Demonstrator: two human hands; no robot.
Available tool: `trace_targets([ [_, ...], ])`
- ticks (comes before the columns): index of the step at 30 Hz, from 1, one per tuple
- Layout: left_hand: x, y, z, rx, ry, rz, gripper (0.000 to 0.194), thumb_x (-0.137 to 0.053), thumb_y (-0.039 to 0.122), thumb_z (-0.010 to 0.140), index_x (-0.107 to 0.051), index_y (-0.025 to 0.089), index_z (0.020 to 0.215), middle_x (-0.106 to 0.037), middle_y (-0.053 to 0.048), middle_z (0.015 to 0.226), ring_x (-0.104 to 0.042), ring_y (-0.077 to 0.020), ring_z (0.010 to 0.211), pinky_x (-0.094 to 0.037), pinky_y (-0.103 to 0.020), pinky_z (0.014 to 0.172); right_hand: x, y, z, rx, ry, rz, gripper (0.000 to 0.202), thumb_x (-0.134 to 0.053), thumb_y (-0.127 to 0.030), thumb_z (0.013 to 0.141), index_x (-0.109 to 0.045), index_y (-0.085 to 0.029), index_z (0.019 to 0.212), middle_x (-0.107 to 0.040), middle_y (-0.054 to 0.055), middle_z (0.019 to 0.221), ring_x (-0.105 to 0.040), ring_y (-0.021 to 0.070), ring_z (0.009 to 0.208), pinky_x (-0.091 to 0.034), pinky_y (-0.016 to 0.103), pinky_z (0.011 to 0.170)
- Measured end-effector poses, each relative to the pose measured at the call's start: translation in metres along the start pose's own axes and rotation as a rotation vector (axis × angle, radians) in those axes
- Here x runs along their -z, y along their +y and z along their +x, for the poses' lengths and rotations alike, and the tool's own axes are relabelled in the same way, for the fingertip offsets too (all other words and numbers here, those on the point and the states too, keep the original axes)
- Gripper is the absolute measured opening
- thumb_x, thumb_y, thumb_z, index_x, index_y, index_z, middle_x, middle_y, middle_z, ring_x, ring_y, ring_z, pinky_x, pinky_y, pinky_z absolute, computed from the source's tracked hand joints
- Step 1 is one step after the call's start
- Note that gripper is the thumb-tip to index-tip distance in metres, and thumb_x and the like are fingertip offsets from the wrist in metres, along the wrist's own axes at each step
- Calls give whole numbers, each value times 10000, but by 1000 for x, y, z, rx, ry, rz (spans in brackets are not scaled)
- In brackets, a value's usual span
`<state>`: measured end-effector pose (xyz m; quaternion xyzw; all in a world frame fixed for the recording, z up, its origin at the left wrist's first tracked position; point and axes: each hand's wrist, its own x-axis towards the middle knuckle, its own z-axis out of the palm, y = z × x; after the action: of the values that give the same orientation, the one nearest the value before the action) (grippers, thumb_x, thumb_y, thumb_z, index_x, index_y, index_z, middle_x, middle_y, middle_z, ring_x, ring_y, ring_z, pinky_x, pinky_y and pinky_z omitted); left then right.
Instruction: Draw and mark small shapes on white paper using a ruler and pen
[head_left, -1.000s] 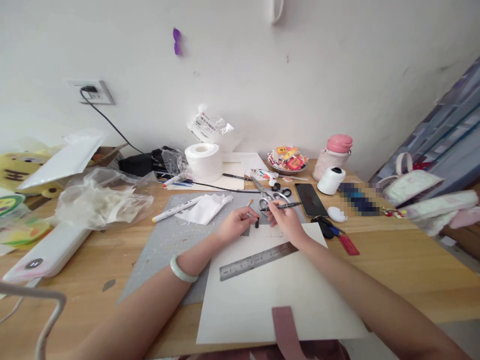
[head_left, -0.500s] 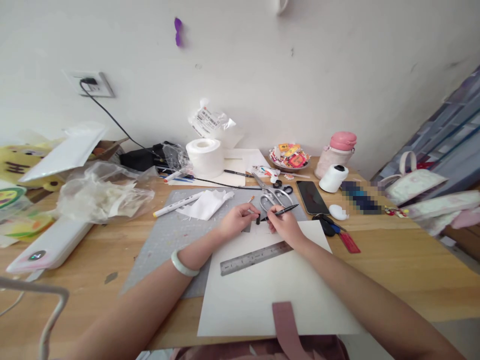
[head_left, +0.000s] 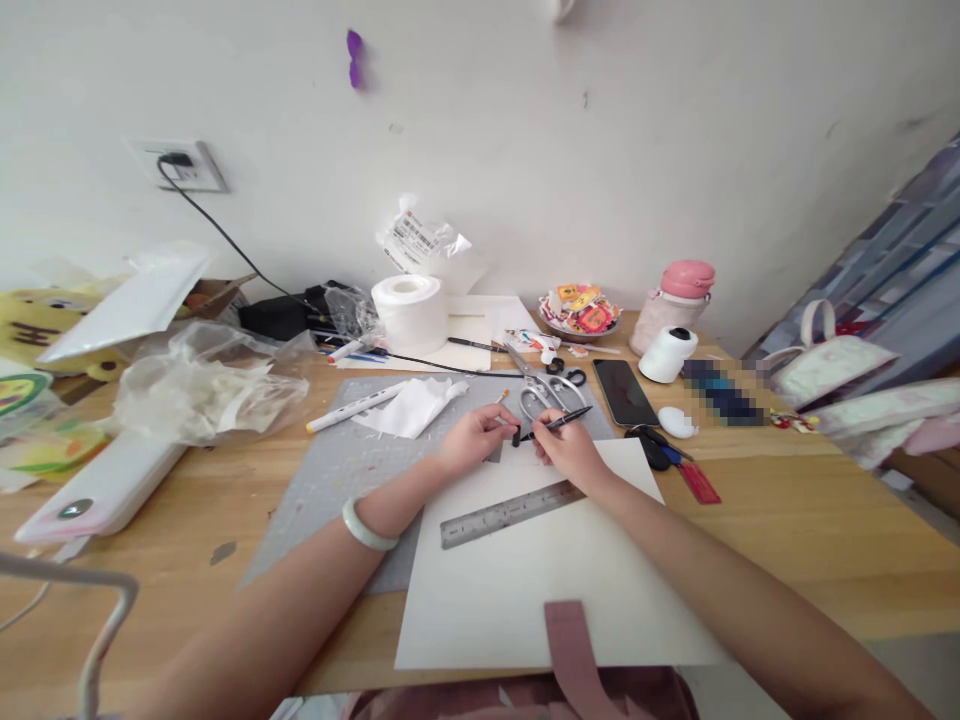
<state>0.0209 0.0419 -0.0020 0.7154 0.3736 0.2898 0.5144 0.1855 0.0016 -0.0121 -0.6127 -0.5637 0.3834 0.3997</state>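
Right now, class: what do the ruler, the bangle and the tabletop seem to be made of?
Ruler: probably steel, dull grey sheen with engraved marks.
Bangle on the left wrist: pale green, glossy, perhaps jade or glass.
Tabletop: light wood with visible grain, satin finish.

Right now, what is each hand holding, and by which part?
The right hand holds a black pen by its lower barrel, near the tip. The left hand pinches a small black piece, probably the cap, by its side.
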Motion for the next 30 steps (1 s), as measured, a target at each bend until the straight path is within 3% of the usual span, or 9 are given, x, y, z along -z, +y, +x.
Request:
trace_targets([
  [30, 1, -2, 0, -18, -19, 2, 239, -502, 375, 764, -548, 143, 806, -281, 104, 431, -233, -49, 387, -188, -170, 391, 1, -6, -2, -59, -6, 57, 107, -482, -276, 717, -452, -199, 648, -508, -47, 496, -487, 90, 414, -383, 195, 398],
])
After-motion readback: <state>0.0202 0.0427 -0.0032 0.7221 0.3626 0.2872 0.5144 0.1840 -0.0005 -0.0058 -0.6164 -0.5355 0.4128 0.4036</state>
